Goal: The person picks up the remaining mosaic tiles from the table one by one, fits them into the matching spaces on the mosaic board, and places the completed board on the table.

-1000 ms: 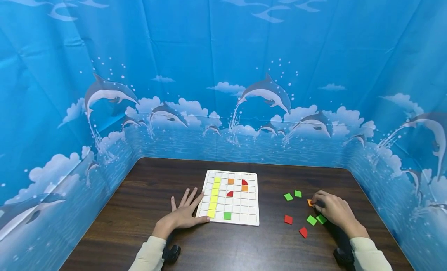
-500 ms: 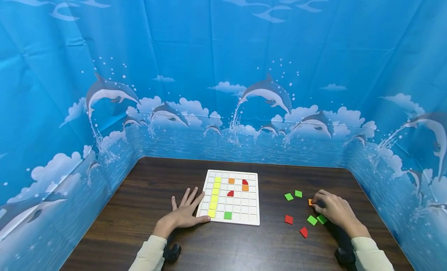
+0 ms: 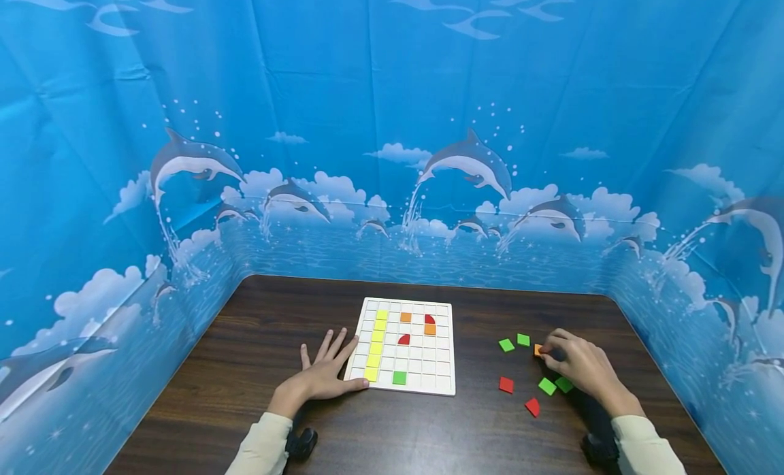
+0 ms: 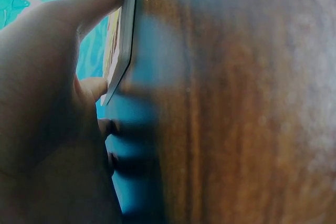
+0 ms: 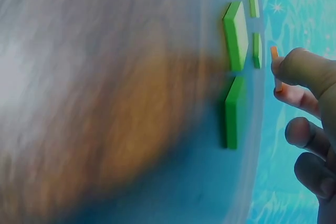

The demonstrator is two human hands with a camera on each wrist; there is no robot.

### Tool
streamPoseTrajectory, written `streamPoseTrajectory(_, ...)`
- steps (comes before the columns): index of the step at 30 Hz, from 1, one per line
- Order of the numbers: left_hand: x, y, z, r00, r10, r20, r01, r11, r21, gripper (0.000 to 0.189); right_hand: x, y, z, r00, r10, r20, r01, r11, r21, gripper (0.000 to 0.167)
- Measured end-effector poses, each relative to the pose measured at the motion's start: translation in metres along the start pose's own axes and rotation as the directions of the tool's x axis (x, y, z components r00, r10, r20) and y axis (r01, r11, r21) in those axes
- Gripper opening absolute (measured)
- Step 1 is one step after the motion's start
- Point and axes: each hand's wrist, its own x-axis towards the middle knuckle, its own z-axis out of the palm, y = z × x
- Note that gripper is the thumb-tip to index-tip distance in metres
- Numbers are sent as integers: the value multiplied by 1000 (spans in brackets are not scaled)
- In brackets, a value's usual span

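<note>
My right hand pinches an orange square tile between thumb and index finger, while the other fingers curl loosely. In the right wrist view the orange tile appears raised off the table. With fingers spread, my left hand lies at the left side of a white grid board, thumb on its front corner and index fingertip at its left edge. On the board are a column of yellow tiles, two orange squares, two red quarter-circles and a green square.
Loose green tiles lie around my right hand, one partly covered by it. A red square and a red rounded piece lie nearer the front. The dark wooden table is enclosed by a blue dolphin-print curtain.
My right hand has shifted slightly left, carrying the orange tile with it. My left hand and the board have stayed in place.
</note>
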Motion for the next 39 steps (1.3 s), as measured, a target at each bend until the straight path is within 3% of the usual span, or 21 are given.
streamPoseTrajectory(5, 6, -11, 12, 999, 14, -30, -14, 1000, 3, 112, 6, -8, 0, 1000, -15, -22, 15, 1000, 11, 13)
streamPoseTrajectory(11, 14, -21, 19, 999, -11, -35, 13, 999, 45, 112, 12, -20, 0, 998, -41, -48, 42, 999, 16, 12)
streamPoseTrajectory(19, 1, -8, 7, 999, 26, -24, -27, 1000, -11, 109, 22, -36, 0, 992, -91, -84, 94, 995, 41, 13)
streamPoseTrajectory(26, 2, -10, 10, 998, 56, -42, -57, 998, -14, 108, 33, -50, 0, 983, -138, -123, 144, 989, 40, 14)
streamPoseTrajectory(39, 0, -5, 5, 1000, 21, -18, -22, 999, -37, 108, 55, -75, 5, 979, -161, -125, 170, 983, 66, 12)
